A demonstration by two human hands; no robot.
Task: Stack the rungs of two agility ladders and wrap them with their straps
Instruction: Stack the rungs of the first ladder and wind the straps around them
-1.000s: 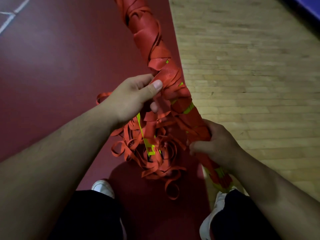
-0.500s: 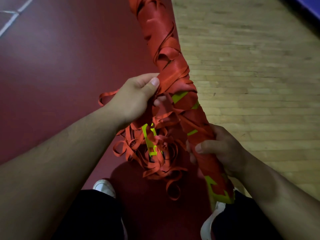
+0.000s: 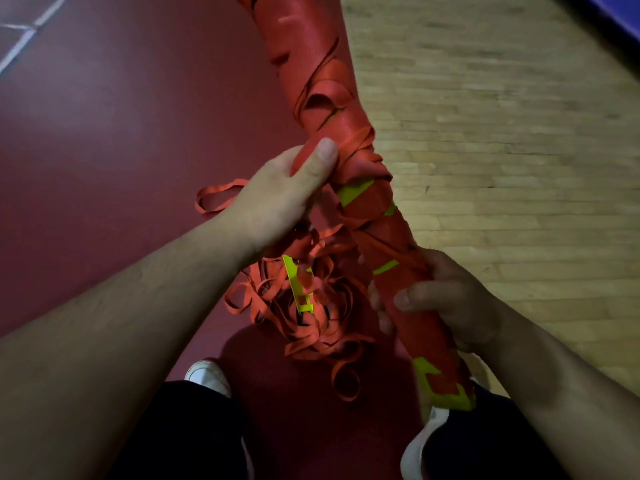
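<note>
Your left hand [image 3: 287,188] grips the bundle [image 3: 367,209] midway, your right hand [image 3: 446,299] lower; slacken either and wraps may loosen, or the strap pile [image 3: 311,317] could knot.

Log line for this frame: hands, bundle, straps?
phase: wrapping | left hand: grips orange strap-wrapped rung bundle mid-length | right hand: grips bundle lower | loose orange straps: piled on red floor

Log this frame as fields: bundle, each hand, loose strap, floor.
rung bundle: orange strap wound round it, tilted
left hand: grips the bundle mid-length, thumb across it
right hand: grips the bundle nearer its lower end
loose strap: orange tangle under the bundle, not yet wrapped
floor: red surface left, wood boards right
</note>
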